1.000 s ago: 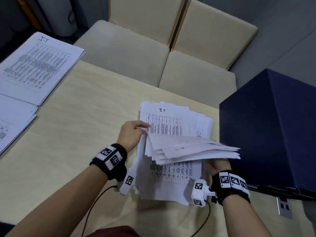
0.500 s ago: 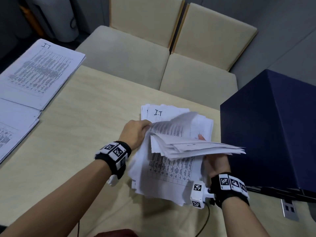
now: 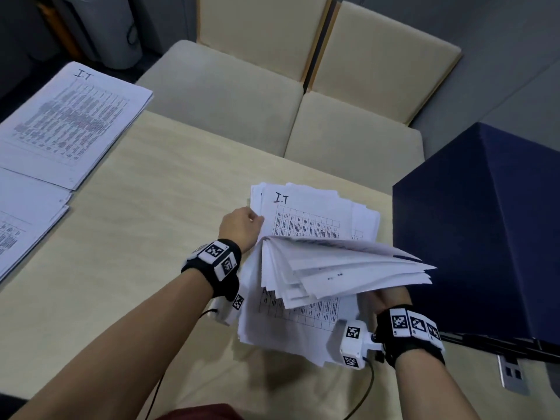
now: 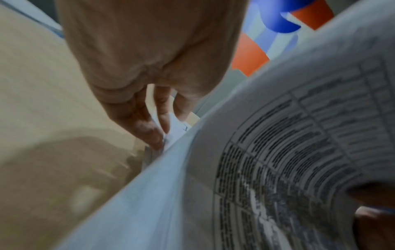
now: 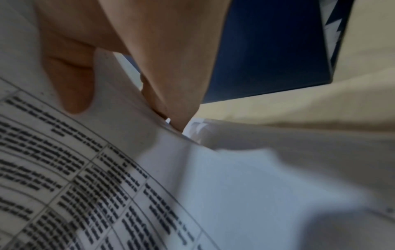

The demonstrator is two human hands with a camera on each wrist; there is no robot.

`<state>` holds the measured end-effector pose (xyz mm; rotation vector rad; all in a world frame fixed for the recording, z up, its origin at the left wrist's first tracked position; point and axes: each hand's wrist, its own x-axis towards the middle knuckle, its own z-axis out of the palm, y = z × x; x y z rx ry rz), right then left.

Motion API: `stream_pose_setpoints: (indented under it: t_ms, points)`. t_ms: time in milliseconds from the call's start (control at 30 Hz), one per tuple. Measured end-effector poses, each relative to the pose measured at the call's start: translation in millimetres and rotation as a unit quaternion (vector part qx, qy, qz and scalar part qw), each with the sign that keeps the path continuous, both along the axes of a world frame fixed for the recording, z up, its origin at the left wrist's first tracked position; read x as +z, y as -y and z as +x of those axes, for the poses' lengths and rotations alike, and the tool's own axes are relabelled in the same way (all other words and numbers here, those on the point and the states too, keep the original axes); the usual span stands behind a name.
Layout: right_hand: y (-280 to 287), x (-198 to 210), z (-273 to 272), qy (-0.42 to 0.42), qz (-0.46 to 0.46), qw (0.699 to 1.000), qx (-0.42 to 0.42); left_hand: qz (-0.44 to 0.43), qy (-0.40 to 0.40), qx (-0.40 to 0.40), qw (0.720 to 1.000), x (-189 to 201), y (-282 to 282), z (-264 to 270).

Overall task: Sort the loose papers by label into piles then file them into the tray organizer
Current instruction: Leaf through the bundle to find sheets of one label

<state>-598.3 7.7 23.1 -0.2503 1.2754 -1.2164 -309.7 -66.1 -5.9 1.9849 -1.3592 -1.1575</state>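
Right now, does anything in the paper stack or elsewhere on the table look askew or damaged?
The white loose-paper stack under the hands is ragged, its sheet edges fanned and misaligned. The right hand holds a lifted sheaf bent upward; the left hand pinches the stack's corner. No tears or spills show.

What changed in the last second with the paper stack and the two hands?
The left hand moved up the stack's left edge to the sheet labelled I.T, now exposed on top and gripped at its edge. The right hand still holds the lifted bundle. The sorted I.T pile is unchanged.
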Motion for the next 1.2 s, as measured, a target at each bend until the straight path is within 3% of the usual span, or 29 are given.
stream_pose_setpoints:
  t_ms: [33,167,300,367,433,467,567,633,700,800,900,1000,1067,1200]
  points:
    - [0.0,5.1,8.5,0.007,-0.003,0.999,0.040,0.019,0.043,-0.010,0.999,-3.6,1.5,-0.9]
    - [5.7,7.0,16.3,0.031,-0.008,0.998,0.052,0.015,0.122,-0.082,0.989,-11.0,6.2,-5.0]
    - [4.5,-15.2,-14.4,-0.104,0.082,0.991,-0.032,-0.043,0.284,-0.179,0.941,-5.5,2.9,-9.6]
    - [1.4,-17.1,-15.7,-0.163,0.091,0.982,-0.016,-0.069,0.335,-0.209,0.916,1.5,0.9,-9.0]
    - [1.7,-13.3,-7.6,-0.174,0.094,0.980,0.037,-0.105,0.287,-0.215,0.928,7.2,0.3,-6.8]
    - [0.0,-10.6,-4.5,-0.146,0.079,0.984,0.070,-0.126,0.225,-0.217,0.941,8.9,-0.5,-5.0]
    - [5.0,-22.6,-15.9,-0.094,0.029,0.992,0.081,-0.126,-0.070,-0.179,0.973,14.0,-6.4,-3.4]
    - [10.4,-31.3,-24.2,-0.114,0.044,0.992,0.002,-0.105,-0.214,-0.130,0.962,15.7,-10.7,-5.6]
    - [15.9,-37.1,-25.0,-0.164,0.053,0.985,-0.024,-0.088,-0.294,-0.092,0.947,20.2,-13.0,-8.5]
    - [19.2,-35.9,-17.9,-0.187,0.050,0.981,-0.019,-0.091,-0.332,-0.030,0.938,23.3,-11.9,-11.2]
    - [20.0,-30.4,-9.7,-0.149,-0.004,0.988,-0.049,-0.074,-0.325,0.065,0.941,12.1,-7.2,-7.0]
    - [13.6,-28.0,-10.3,-0.128,-0.036,0.991,-0.017,-0.033,-0.287,0.127,0.949,-8.0,0.0,-2.9]
    - [10.1,-26.5,-11.6,-0.122,-0.047,0.991,-0.010,-0.030,-0.270,0.140,0.952,-12.9,2.1,-4.2]
    - [10.4,-30.2,-13.8,-0.186,0.019,0.982,0.009,-0.009,-0.343,0.130,0.930,-9.2,3.7,-8.4]
